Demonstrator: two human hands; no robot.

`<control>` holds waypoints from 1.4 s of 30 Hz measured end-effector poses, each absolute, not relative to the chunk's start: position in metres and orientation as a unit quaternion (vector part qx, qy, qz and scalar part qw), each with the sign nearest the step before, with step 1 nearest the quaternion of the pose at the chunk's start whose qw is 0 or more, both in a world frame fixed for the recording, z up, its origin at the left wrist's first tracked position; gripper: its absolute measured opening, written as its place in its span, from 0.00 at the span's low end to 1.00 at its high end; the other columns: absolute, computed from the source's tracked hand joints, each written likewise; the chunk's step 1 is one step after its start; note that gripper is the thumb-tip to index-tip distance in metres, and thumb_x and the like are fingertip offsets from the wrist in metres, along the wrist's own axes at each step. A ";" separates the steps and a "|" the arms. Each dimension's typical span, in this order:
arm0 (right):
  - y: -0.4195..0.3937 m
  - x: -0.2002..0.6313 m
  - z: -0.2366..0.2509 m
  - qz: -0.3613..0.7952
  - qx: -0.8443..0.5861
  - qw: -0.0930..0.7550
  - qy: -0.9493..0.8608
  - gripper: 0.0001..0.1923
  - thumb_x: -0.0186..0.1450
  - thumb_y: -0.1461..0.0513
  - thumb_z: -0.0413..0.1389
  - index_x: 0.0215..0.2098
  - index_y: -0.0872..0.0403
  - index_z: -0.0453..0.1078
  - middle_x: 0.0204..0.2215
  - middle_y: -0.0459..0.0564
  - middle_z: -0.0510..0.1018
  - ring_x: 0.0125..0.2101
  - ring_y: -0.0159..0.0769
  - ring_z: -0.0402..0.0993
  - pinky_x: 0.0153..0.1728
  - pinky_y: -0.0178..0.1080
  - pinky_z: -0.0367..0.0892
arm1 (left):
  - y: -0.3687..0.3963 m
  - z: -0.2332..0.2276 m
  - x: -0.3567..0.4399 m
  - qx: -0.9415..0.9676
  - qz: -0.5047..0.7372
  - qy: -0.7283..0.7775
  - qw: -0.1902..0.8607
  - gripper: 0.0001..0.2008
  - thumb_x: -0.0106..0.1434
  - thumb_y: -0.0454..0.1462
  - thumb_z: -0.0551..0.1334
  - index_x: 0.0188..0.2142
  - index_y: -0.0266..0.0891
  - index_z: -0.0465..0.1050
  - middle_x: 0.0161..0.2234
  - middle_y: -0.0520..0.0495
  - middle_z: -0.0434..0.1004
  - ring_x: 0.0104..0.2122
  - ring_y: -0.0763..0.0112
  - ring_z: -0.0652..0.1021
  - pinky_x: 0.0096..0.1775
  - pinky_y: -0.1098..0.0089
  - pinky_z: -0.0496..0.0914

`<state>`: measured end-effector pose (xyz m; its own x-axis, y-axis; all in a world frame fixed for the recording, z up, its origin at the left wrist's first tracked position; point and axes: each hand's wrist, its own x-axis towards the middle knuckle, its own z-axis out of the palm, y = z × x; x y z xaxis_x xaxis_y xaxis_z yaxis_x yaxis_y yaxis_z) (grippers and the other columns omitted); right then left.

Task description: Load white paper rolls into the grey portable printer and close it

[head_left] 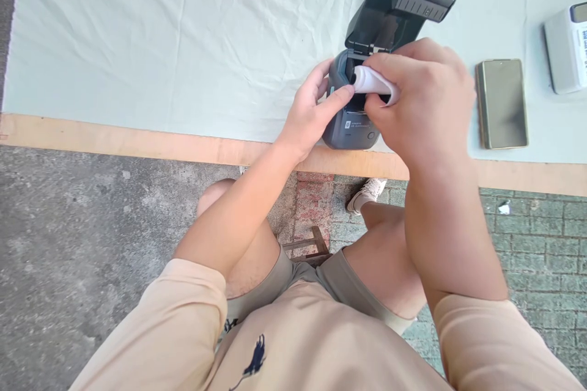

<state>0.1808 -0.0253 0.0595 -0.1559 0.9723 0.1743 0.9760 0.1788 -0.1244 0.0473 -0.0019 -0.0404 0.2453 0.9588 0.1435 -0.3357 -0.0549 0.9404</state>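
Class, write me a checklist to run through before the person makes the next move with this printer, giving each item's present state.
1. Lid raised: ok, it stands open.
2. Printer steadied: ok, the left hand is against its side.
3. White roll in hand: ok, the right hand pinches it.
4. Roll fully seated: cannot tell, fingers hide part of it.
5. Hands clear of the opening: not ok, both are at it.
6. Phone apart from the printer: ok.
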 end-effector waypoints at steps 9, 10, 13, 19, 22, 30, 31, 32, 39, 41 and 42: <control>-0.021 0.184 0.055 0.007 -0.624 0.132 -0.771 0.16 0.60 0.62 0.51 0.45 0.42 0.69 0.45 0.48 0.74 0.43 0.51 0.71 0.39 0.52 0.68 | -0.004 -0.032 0.049 0.435 0.529 0.325 0.652 0.13 0.62 0.34 0.54 0.48 0.41 0.63 0.43 0.51 0.74 0.56 0.62 0.72 0.55 0.59 0.68; -0.020 0.184 0.054 0.002 -0.621 0.131 -0.773 0.14 0.60 0.62 0.51 0.43 0.43 0.69 0.44 0.48 0.75 0.42 0.50 0.71 0.39 0.52 0.68 | -0.004 -0.030 0.049 0.432 0.527 0.326 0.656 0.13 0.62 0.34 0.54 0.48 0.41 0.64 0.43 0.51 0.74 0.55 0.62 0.72 0.55 0.59 0.69; -0.016 0.186 0.048 -0.008 -0.619 0.111 -0.777 0.10 0.60 0.63 0.50 0.37 0.45 0.70 0.39 0.47 0.76 0.42 0.50 0.69 0.39 0.52 0.66 | -0.005 -0.027 0.048 0.426 0.530 0.316 0.662 0.15 0.61 0.34 0.56 0.48 0.40 0.65 0.43 0.49 0.75 0.54 0.62 0.73 0.54 0.61 0.70; -0.015 0.189 0.051 -0.012 -0.595 0.101 -0.798 0.12 0.62 0.63 0.48 0.40 0.43 0.69 0.41 0.45 0.75 0.42 0.46 0.68 0.38 0.48 0.65 | -0.007 -0.021 0.049 0.391 0.538 0.324 0.673 0.11 0.59 0.34 0.59 0.43 0.42 0.68 0.40 0.49 0.75 0.50 0.62 0.74 0.49 0.62 0.71; -0.020 0.188 0.061 0.008 -0.558 0.105 -0.823 0.10 0.62 0.64 0.49 0.37 0.45 0.69 0.38 0.44 0.76 0.40 0.41 0.69 0.38 0.46 0.65 | -0.006 -0.020 0.048 0.373 0.533 0.340 0.679 0.07 0.60 0.36 0.59 0.39 0.43 0.69 0.37 0.50 0.75 0.47 0.62 0.75 0.48 0.62 0.71; -0.028 0.194 0.070 0.162 -0.477 0.100 -0.858 0.05 0.62 0.61 0.56 0.28 0.48 0.72 0.30 0.43 0.78 0.32 0.36 0.73 0.31 0.41 0.66 | -0.002 -0.031 0.040 0.458 0.492 0.337 0.659 0.26 0.48 0.35 0.64 0.48 0.40 0.63 0.44 0.46 0.72 0.53 0.55 0.72 0.53 0.58 0.68; -0.029 0.197 0.072 0.182 -0.467 0.119 -0.857 0.04 0.61 0.60 0.57 0.28 0.48 0.72 0.30 0.43 0.78 0.31 0.35 0.73 0.30 0.40 0.66 | -0.001 -0.033 0.040 0.471 0.488 0.339 0.652 0.29 0.46 0.35 0.64 0.49 0.40 0.62 0.46 0.45 0.71 0.54 0.55 0.71 0.53 0.58 0.68; -0.030 0.199 0.074 0.191 -0.462 0.151 -0.853 0.03 0.60 0.60 0.58 0.27 0.48 0.72 0.29 0.44 0.77 0.30 0.35 0.73 0.29 0.39 0.66 | 0.000 -0.035 0.039 0.482 0.483 0.339 0.648 0.30 0.45 0.35 0.64 0.50 0.40 0.61 0.48 0.44 0.70 0.54 0.54 0.71 0.54 0.58 0.68; -0.022 0.211 0.068 0.120 -0.509 0.381 -0.762 0.28 0.64 0.61 0.54 0.60 0.40 0.54 0.61 0.41 0.57 0.61 0.42 0.58 0.55 0.43 0.62 | 0.002 -0.040 0.037 0.532 0.461 0.309 0.639 0.39 0.41 0.35 0.63 0.55 0.40 0.55 0.53 0.41 0.66 0.55 0.53 0.68 0.52 0.58 0.70; -0.018 0.211 0.064 0.156 -0.485 0.382 -0.771 0.25 0.66 0.58 0.52 0.60 0.42 0.54 0.60 0.44 0.59 0.57 0.38 0.64 0.56 0.42 0.64 | 0.001 -0.039 0.036 0.533 0.462 0.307 0.638 0.37 0.42 0.35 0.62 0.54 0.41 0.56 0.53 0.42 0.66 0.55 0.52 0.68 0.50 0.57 0.70; -0.017 0.211 0.063 0.164 -0.485 0.379 -0.771 0.21 0.66 0.58 0.51 0.57 0.43 0.57 0.56 0.44 0.64 0.52 0.36 0.69 0.53 0.42 0.66 | 0.001 -0.038 0.035 0.532 0.460 0.311 0.640 0.36 0.42 0.34 0.62 0.53 0.42 0.58 0.53 0.43 0.67 0.55 0.53 0.69 0.50 0.58 0.71</control>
<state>0.2112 -0.0171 0.0629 -0.2413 0.8722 0.4255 0.6242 0.4752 -0.6202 0.0352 0.0005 -0.0379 0.3836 0.9189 0.0919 -0.2584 0.0113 0.9660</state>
